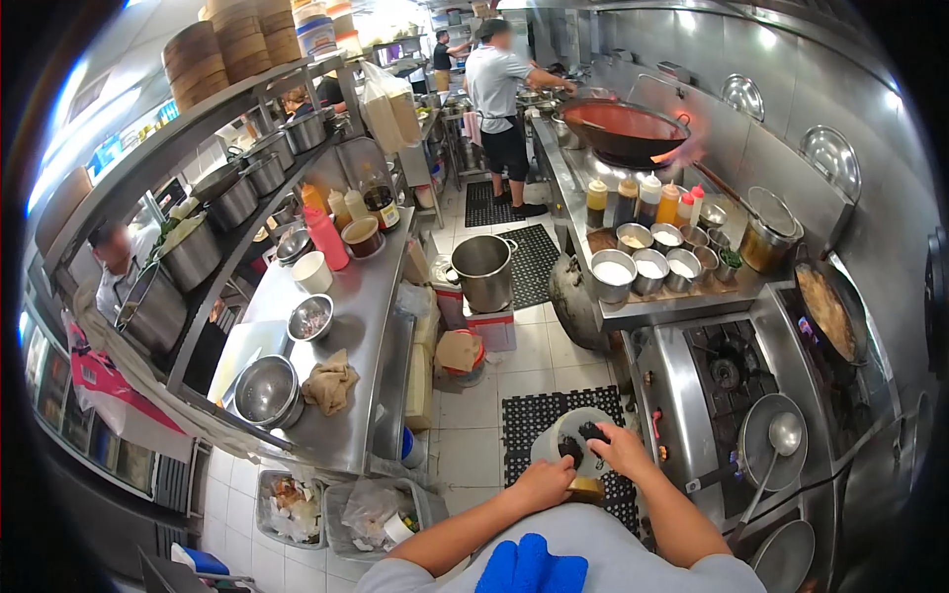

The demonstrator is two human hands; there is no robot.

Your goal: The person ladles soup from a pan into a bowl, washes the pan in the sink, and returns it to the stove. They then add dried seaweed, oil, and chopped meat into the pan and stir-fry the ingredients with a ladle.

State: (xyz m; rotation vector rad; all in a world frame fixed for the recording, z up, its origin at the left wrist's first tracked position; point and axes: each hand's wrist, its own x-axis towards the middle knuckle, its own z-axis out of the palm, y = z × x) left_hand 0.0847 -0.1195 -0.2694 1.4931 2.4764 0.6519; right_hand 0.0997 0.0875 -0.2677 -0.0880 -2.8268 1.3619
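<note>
My left hand is closed, fingers pinched at a dark piece whose kind I cannot make out. My right hand curls its fingers at another dark piece, also too small to name. Both hands are over a pale, round, translucent container just in front of my body. A yellowish-brown rounded edge shows below my hands, partly hidden by my left hand and shirt. A blue cloth lies against the front of my grey shirt.
To the right, the stove carries a wok with a ladle and a pan of oil. A steel counter with bowls stands left, waste bins below. A big pot is ahead; a co-worker stands beyond.
</note>
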